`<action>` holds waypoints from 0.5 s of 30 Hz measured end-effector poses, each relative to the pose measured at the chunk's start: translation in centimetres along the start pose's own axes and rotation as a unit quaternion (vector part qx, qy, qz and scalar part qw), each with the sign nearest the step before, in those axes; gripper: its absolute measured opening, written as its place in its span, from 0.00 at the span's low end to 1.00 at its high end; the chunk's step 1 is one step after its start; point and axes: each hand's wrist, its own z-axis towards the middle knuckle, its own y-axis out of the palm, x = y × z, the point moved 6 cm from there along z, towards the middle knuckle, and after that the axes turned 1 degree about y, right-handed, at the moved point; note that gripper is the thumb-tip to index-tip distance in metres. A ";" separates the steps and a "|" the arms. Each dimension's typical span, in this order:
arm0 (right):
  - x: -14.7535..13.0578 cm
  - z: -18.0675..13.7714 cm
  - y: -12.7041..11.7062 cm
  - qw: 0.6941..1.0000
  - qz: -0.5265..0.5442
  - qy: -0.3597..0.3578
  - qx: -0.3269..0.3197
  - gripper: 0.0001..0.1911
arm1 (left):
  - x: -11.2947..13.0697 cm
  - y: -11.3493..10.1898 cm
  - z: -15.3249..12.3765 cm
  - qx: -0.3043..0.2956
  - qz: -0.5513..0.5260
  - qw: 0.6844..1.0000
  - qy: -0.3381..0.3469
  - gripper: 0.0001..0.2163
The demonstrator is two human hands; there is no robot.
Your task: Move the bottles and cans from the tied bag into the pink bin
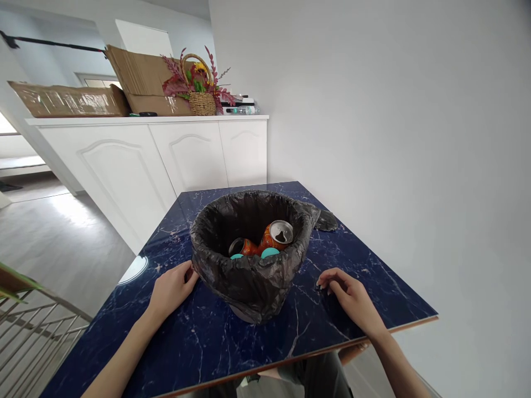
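Observation:
A trash bin lined with a black plastic bag (257,284) stands upright on the blue marble-patterned table (199,342). Inside it lie an orange drink can (271,235), a second orange can (249,247) tipped sideways, and two turquoise round tops (270,252) whose lower parts are hidden by the bag. My left hand (174,284) rests on the table against or just beside the bin's left side, thumb apart from the fingers, fingertips partly hidden. To the right of the bin, my right hand (348,293) lies on the table, fingers loosely bent, with nothing visible in it.
A flap of black bag (326,220) trails on the table behind the bin. Beyond the table, a white cabinet (186,155) carries cardboard boxes (70,100), a flower basket (202,103) and a plastic bottle (246,110). A white wall borders the right; a metal rack (37,320) stands lower left.

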 end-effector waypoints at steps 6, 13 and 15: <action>0.0 0.0 0.1 1.000 -0.010 -0.001 -0.006 0.11 | -0.3 0.2 0.0 0.016 -0.014 1.000 0.003 0.11; -3.0 1.6 1.1 0.994 0.089 0.022 -0.060 0.12 | -0.4 0.1 -0.1 0.019 -0.047 0.999 -0.002 0.12; -5.1 2.5 1.5 0.984 0.159 0.038 -0.076 0.18 | -0.4 0.1 -0.3 0.017 -0.063 0.998 -0.006 0.13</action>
